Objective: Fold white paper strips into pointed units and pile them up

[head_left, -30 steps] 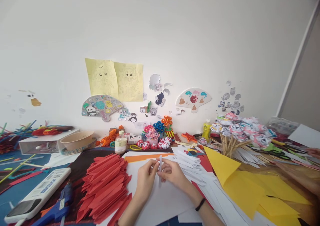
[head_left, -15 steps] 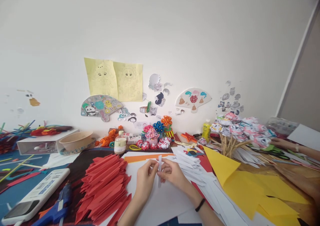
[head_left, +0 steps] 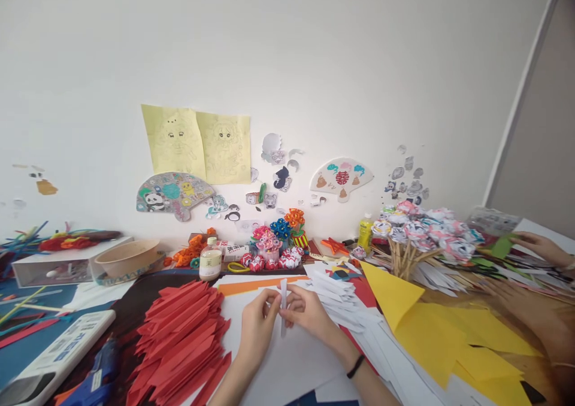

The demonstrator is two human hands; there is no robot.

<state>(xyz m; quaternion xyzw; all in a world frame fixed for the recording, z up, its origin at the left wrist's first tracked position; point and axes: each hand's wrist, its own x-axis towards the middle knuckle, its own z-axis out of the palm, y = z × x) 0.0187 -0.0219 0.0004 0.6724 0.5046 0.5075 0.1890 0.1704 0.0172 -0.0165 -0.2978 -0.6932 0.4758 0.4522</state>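
Both my hands meet over a stack of white paper sheets (head_left: 287, 364). A narrow folded white paper strip (head_left: 283, 301) stands upright between them. My left hand (head_left: 259, 319) pinches the strip from the left with thumb and forefinger. From the right, my right hand (head_left: 305, 310) grips the same strip, its fingers curled. Close by on the left lies a heap of folded red paper strips (head_left: 182, 340). To the right of my hands is a pile of white paper strips (head_left: 335, 295).
Yellow paper (head_left: 440, 334) lies on the right, below a bunch of paper flowers (head_left: 426, 235). Another person's hand (head_left: 541, 247) holds something green at far right. A glue gun (head_left: 94, 373) and white power strip (head_left: 58, 352) lie at left. A bottle (head_left: 210, 260) stands behind.
The view has shifted slightly to the right. My hands keep their pinch on the white strip. At far right, the other person's hand has lifted a green piece, and another hand shows on the table.
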